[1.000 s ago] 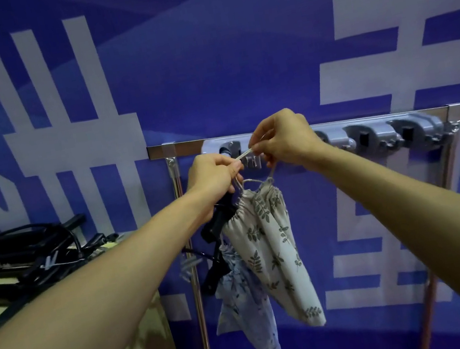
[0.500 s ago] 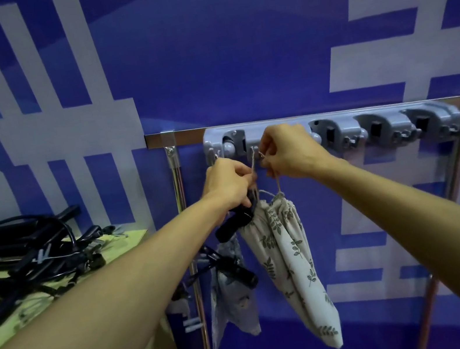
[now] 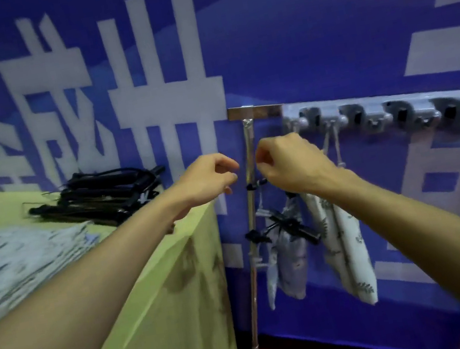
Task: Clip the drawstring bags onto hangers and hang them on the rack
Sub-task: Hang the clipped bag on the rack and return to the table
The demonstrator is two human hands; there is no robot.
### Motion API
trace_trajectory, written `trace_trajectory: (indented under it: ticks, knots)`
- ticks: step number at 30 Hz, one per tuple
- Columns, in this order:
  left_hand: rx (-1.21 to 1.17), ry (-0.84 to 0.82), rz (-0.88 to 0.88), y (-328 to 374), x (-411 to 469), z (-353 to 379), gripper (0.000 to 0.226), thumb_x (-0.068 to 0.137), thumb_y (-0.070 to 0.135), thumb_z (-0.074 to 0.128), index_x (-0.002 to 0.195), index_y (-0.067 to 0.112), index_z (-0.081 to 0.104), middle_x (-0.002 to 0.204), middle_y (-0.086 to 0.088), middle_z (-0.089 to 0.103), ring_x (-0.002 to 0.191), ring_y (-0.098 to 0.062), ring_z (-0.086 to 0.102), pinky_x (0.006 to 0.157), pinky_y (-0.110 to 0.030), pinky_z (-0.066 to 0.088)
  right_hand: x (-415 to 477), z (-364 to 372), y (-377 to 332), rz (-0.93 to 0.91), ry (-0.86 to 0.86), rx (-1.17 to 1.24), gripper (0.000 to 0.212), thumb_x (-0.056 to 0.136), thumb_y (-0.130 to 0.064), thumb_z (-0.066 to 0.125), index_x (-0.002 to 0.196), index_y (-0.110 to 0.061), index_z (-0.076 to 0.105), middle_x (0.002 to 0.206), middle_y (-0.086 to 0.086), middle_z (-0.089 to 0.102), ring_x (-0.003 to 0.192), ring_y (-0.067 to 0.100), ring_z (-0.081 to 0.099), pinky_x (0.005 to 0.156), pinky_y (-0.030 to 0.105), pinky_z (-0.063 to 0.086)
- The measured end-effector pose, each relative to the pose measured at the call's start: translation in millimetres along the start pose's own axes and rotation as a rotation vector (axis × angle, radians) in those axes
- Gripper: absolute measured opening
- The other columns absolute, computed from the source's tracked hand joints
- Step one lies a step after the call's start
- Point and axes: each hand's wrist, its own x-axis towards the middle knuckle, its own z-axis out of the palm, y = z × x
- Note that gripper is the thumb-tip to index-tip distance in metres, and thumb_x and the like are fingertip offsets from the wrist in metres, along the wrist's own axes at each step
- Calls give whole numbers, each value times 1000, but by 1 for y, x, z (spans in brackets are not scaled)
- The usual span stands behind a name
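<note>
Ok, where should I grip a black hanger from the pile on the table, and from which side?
Probably the bar end of the top hanger, which sticks out at the right of the pile. Come from the right with the nearer left hand; the hangers lie tangled, so a middle grip might drag others.

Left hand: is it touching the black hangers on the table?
Apart. The head view shows the left hand in the air, with the backdrop visible between it and the black hangers.

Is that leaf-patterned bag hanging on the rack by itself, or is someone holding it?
Hanging by itself: the leaf-patterned bag has strings running up to the rack, and neither left hand nor right hand grips it.
</note>
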Motion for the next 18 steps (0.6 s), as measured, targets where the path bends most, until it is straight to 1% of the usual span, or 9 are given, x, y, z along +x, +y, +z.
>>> trace_trajectory:
  ticks: [3, 5, 6, 9, 10, 12, 15, 17, 18]
  knots:
    - [-39, 39, -69, -37, -36, -36, 21, 93, 8, 57, 113, 10, 64, 94, -5, 66, 77, -16, 64, 63, -17, 49, 2, 34, -46, -92, -113, 70, 17, 87, -23, 51, 97, -18, 64, 98, 11, 69, 94, 35, 61, 67, 36, 47]
    - [-18, 83, -124, -65, -62, -67, 18, 93, 7, 58, 110, 9, 63, 90, -6, 64, 76, -16, 62, 55, -12, 46, 5, 58, -79, -153, -186, 113, 17, 88, -23, 51, 96, -19, 65, 96, 8, 69, 92, 32, 62, 64, 35, 45]
    - [12, 101, -150, -80, -74, -85, 16, 93, 7, 58, 107, 12, 64, 90, -6, 65, 77, -18, 63, 57, -14, 47, 6, 71, -94, -179, -213, 129, 17, 88, -23, 51, 95, -18, 65, 96, 7, 69, 91, 31, 62, 63, 35, 46]
    - [87, 152, -238, -117, -98, -127, 15, 94, 11, 56, 100, 21, 65, 96, -4, 71, 88, -20, 68, 80, -31, 51, 9, 105, -127, -208, -265, 166, 16, 89, -21, 51, 92, -15, 66, 93, 6, 68, 87, 27, 61, 64, 40, 50]
    - [114, 178, -273, -133, -108, -141, 16, 94, 12, 55, 100, 21, 66, 97, -3, 72, 90, -18, 67, 84, -33, 51, 11, 121, -140, -210, -287, 203, 15, 90, -20, 52, 91, -14, 65, 91, 6, 68, 85, 26, 62, 66, 41, 53]
    - [161, 229, -304, -153, -118, -155, 16, 95, 15, 54, 101, 22, 68, 97, -1, 70, 92, -16, 66, 84, -34, 51, 13, 143, -154, -202, -321, 286, 12, 91, -21, 54, 92, -16, 66, 91, 3, 68, 84, 21, 63, 70, 37, 53]
    - [332, 177, -342, -189, -127, -166, 16, 97, 21, 51, 104, 19, 65, 97, -4, 65, 94, -22, 61, 78, -34, 49, 16, 179, -171, -226, -366, 359, 12, 95, -26, 55, 94, -18, 65, 93, 3, 67, 79, 13, 59, 67, 27, 46]
    - [405, 159, -388, -213, -129, -172, 11, 97, 28, 52, 103, 23, 61, 101, -11, 61, 103, -30, 57, 88, -37, 48, 17, 194, -176, -244, -357, 381, 19, 96, -32, 54, 95, -16, 65, 94, 2, 66, 80, 12, 57, 68, 26, 44]
    - [399, 168, -429, -226, -129, -175, 11, 96, 32, 53, 102, 24, 58, 105, -14, 59, 104, -31, 56, 89, -40, 48, 18, 200, -178, -247, -353, 431, 24, 95, -37, 54, 96, -16, 66, 93, 1, 66, 80, 12, 57, 69, 28, 45]
